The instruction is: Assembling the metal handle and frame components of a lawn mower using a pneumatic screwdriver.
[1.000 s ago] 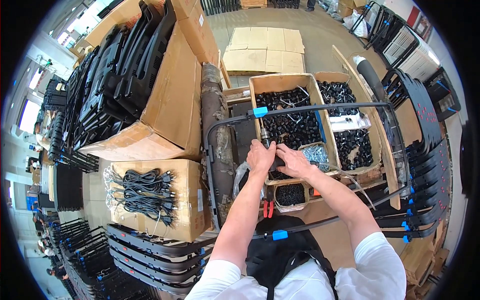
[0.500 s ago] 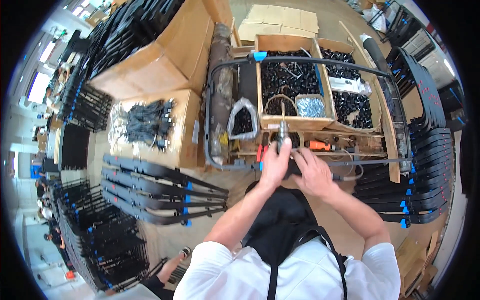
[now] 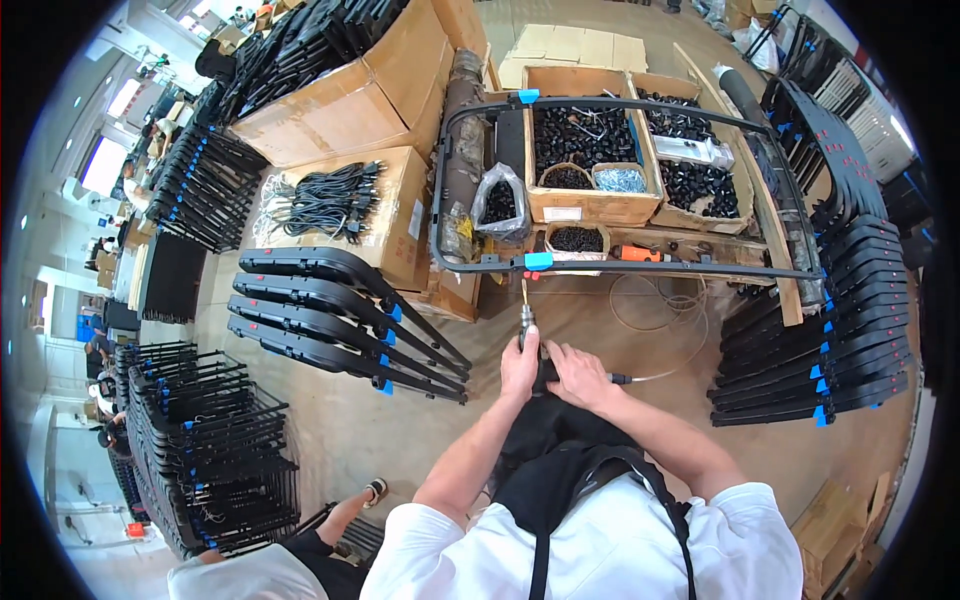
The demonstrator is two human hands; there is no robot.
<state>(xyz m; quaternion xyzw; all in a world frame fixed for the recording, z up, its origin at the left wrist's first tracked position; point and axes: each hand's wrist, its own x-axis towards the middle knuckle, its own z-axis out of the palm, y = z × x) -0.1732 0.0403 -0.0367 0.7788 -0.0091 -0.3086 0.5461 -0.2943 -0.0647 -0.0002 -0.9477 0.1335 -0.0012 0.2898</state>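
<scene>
Both hands and the drill (image 3: 527, 318) have drawn back from the bench toward the black apron (image 3: 535, 490) since the earlier frames. Nearest, the left hand (image 3: 518, 374) wraps the drill behind its chuck; the right hand (image 3: 580, 376) covers its rear, that grip too hidden to tell. Ahead, the bit (image 3: 525, 291) points toward the near bar of a black frame (image 3: 665, 267), beside a blue clip (image 3: 538, 261). Both clips are on; whether screws are in, or any remain, cannot be told. Farther lie black screws (image 3: 577, 240), then flattened cardboard (image 3: 580, 48).
</scene>
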